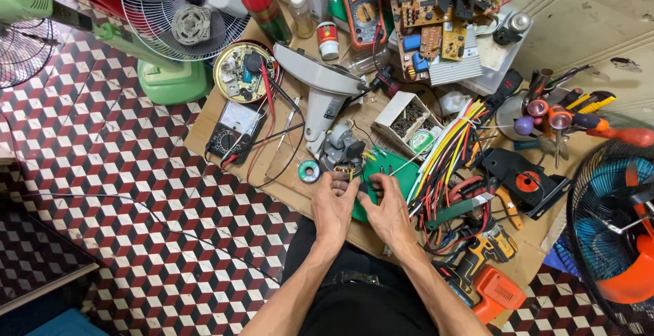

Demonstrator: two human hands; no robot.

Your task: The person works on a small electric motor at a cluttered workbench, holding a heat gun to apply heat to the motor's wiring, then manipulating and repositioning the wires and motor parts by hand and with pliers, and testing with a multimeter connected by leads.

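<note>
Working at the centre of the frame, the left hand point(333, 208) and right hand point(390, 212) meet over a green circuit board point(393, 172) on the worktop point(204, 126). Both grips pinch a small part at its lower left edge, just below a grey fan motor point(342, 148). Coloured wires point(446, 146) lie right.

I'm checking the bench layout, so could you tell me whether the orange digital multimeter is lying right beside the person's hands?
No, the orange digital multimeter lies at the far end of the board, while both hands, left hand and right hand, work at its near edge.
</note>
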